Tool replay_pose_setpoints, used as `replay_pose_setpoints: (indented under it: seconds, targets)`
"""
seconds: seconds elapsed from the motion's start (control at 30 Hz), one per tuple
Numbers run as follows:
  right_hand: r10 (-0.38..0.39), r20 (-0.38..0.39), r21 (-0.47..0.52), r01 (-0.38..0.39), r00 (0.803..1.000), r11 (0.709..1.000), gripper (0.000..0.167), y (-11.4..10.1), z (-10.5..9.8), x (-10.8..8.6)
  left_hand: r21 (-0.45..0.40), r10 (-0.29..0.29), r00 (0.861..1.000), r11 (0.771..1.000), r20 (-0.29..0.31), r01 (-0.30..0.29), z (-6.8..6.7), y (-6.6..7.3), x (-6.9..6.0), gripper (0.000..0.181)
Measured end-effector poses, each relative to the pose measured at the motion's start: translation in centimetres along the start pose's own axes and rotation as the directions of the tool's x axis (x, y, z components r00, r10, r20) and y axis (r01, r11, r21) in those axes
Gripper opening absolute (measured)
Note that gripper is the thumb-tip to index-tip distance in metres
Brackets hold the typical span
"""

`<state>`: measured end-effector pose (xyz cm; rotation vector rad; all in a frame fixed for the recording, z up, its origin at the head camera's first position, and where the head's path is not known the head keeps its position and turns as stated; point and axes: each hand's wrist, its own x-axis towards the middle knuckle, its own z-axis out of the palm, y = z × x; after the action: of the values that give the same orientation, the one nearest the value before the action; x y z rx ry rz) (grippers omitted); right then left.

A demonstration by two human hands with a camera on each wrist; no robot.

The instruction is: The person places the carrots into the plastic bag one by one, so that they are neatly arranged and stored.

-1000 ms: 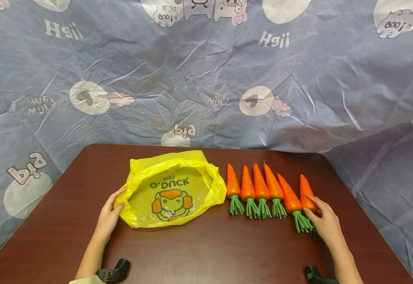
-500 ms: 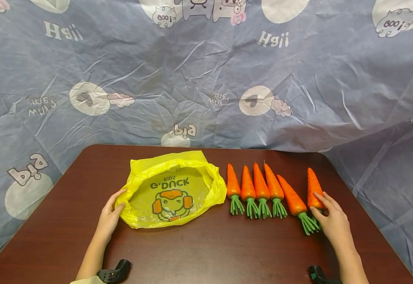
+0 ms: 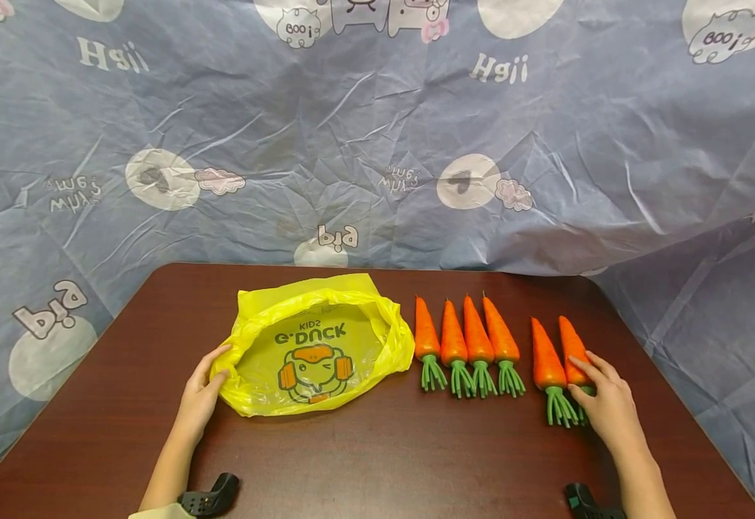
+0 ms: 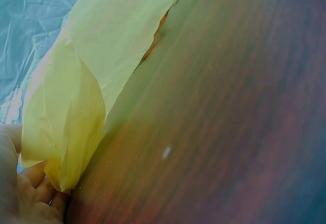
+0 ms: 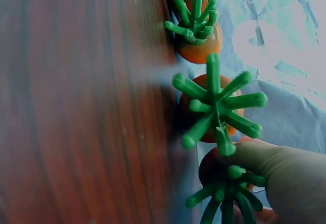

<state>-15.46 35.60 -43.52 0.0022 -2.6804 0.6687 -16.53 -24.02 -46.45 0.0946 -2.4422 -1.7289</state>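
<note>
A yellow plastic bag (image 3: 325, 346) lies with its mouth spread wide on the table. My left hand (image 3: 199, 395) pinches the left rim of the bag; in the left wrist view the fingers curl at the yellow film (image 4: 76, 112). At the right, my right hand (image 3: 613, 407) holds the rightmost carrot (image 3: 573, 346) between thumb and fingers. Another carrot (image 3: 547, 360) lies close beside it on the left. The right wrist view shows the thumb (image 5: 254, 155) against the held carrot, whose green stems (image 5: 229, 191) face the camera.
Four-carrot row aside, the leftmost carrot (image 3: 426, 331) lies by the bag's right edge, with several more beside it, stems toward the front. The brown table (image 3: 377, 461) ends at a grey-blue printed cloth (image 3: 364, 144) behind.
The held carrot went right, then slightly back left. The carrot beside it has swung from a slant to more upright and shifted right, away from the row. My left hand stays on the bag.
</note>
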Motion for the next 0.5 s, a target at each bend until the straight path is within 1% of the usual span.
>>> replay_pose_setpoints:
  seconds: [0.17,0.3,0.4,0.5]
  targets:
    - [0.016,-0.008,-0.012,-0.016,1.0,1.0,0.045,-0.4,-0.5,0.1,0.0,0.017,1.0,1.0,-0.006,-0.017,0.0,-0.1,0.0,0.04]
    - [0.039,-0.016,-0.02,-0.039,0.999,0.999,0.046,-1.3,-1.2,0.0,0.001,0.024,1.0,1.0,-0.009,-0.024,0.0,-0.2,0.1,0.04]
    - [0.033,-0.029,-0.025,-0.034,0.999,0.999,0.045,-2.3,-1.5,0.0,0.001,0.022,1.0,1.0,-0.007,-0.022,0.0,-0.2,0.1,0.04]
    - [0.01,-0.029,-0.029,-0.011,1.0,1.0,0.045,-3.3,-1.6,0.0,0.008,0.007,1.0,1.0,-0.003,-0.007,0.0,-0.2,0.1,0.04]
